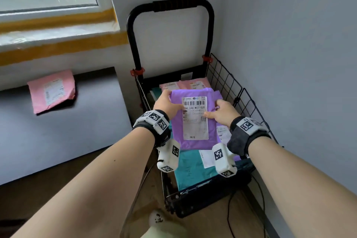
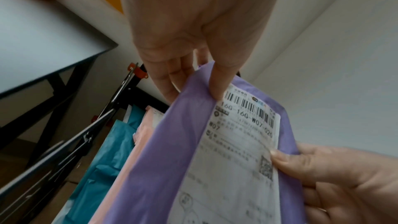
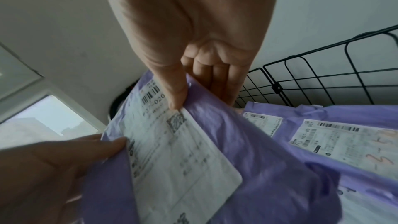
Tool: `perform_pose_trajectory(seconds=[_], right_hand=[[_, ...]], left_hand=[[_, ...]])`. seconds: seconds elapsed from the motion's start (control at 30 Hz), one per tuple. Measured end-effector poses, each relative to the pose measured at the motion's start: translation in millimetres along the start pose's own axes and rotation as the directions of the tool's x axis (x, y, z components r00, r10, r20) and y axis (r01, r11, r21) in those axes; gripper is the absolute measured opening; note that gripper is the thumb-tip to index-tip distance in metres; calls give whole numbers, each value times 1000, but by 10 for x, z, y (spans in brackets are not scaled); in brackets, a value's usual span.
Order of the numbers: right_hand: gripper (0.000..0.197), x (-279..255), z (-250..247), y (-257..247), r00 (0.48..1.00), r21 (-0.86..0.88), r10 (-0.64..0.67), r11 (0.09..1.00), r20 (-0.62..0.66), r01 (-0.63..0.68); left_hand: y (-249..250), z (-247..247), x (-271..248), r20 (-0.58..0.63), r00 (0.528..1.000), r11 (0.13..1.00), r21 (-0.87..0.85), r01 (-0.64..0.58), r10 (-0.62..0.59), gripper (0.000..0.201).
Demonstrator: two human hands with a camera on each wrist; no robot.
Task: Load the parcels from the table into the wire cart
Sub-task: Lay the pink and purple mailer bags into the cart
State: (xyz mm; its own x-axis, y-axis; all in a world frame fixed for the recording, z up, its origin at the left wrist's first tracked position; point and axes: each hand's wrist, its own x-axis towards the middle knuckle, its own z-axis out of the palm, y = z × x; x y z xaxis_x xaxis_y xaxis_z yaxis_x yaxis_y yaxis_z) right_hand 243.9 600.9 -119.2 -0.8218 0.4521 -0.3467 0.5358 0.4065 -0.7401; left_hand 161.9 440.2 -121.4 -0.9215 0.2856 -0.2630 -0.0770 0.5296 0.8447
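Note:
A purple parcel (image 1: 193,120) (image 2: 183,142) (image 3: 247,142) with a white shipping label hangs over the black wire cart (image 1: 226,79). My left hand (image 1: 166,104) (image 2: 193,77) pinches its left edge, thumb on top, fingers underneath. My right hand (image 1: 218,113) (image 3: 198,88) pinches its right edge the same way, thumb on the label. In the cart lie teal parcels (image 1: 193,164), pink parcels (image 1: 185,85) and other purple parcels (image 3: 344,125). A pink parcel (image 1: 52,91) lies on the grey table (image 1: 58,131) at the left.
The cart stands in a corner, its tall black handle (image 1: 170,5) against the back wall and its wire side (image 3: 323,74) close to the right wall. A window sill with yellow tape (image 1: 58,44) runs above the table. A black cable (image 1: 231,208) trails on the floor.

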Motion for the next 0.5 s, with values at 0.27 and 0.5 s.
perform_pose_trajectory(seconds=[0.27,0.5], right_hand=[[12,817,206,586,936,-187,255,959,244,-212],[24,1197,399,981,870,-344,358,908,339,-240]], left_hand=[[-536,598,601,157,949,959,125,256,-273,59],[-927,975,846,171,887,892,235,387,-430,53]])
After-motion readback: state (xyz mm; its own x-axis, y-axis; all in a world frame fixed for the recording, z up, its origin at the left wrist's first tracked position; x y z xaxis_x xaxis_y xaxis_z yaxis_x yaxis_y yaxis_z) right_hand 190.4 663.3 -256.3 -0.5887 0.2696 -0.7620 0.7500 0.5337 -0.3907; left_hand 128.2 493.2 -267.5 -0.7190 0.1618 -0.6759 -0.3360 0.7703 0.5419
